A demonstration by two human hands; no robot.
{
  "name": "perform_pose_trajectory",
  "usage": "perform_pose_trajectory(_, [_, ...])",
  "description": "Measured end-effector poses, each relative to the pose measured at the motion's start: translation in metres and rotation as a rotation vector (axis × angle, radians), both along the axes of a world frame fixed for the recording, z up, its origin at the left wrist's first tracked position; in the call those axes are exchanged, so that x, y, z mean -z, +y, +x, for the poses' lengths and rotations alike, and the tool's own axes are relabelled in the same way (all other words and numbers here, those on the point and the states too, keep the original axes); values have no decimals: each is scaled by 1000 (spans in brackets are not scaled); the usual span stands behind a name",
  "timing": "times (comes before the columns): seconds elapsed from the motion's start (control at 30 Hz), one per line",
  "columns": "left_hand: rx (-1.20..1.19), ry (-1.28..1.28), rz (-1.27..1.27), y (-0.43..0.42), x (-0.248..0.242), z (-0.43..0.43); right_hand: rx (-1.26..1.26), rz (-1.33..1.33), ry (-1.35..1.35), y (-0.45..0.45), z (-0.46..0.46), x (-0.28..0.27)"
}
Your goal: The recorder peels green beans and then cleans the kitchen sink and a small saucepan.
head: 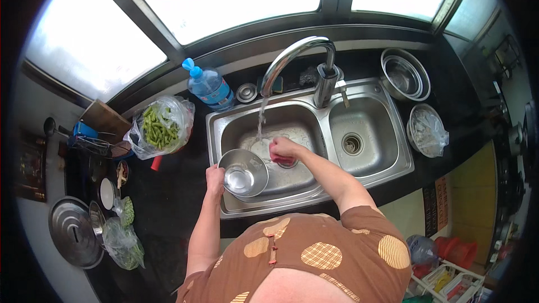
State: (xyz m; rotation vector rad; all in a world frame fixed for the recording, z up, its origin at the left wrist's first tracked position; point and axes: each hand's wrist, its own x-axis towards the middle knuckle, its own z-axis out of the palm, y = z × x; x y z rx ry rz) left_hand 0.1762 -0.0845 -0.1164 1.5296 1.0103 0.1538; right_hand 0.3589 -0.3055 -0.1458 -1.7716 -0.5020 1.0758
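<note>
My left hand (215,180) grips the rim of a stainless steel bowl (243,173), which is tilted over the left basin's near-left corner. My right hand (286,150) is closed on a red cloth (281,160) above the left basin of the double steel sink (294,181). Water (261,122) runs from the curved chrome faucet (294,52) into that basin, behind the bowl. The right basin (364,134) shows its drain strainer.
Left of the sink are a plastic bag of green beans (161,128) and a blue-labelled bottle (212,91). Nested metal bowls (405,75) and a bowl with a plastic bag (427,130) stand on the right. Further left lies a large metal lid (76,232) beside bagged vegetables (123,242).
</note>
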Motion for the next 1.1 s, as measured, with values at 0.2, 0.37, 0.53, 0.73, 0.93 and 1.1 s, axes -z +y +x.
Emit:
perform_pose_trajectory(0.2, [287, 174, 139, -31, 4, 40, -97, 330, -1029, 29, 42, 3])
perform_pose_trajectory(0.37, [338, 163, 140, -13, 71, 54, -235, 143, -1415, 51, 21, -23])
perform_pose_trajectory(0.53, [215, 210, -187, -50, 24, 94, -201, 517, -1172, 23, -28, -28])
perform_pose_trajectory(0.73, [373, -54, -81, -40, 29, 96, -116, 316, -1147, 4, -21, -46])
perform_pose_trajectory(0.93, [741, 102, 416, -71, -31, 115, -277, -31, -1189, 42, 27, -17])
perform_pose_trajectory(1.1, [506, -200, 432, -62, -33, 110, 23, 177, -1145, 47, 35, -32])
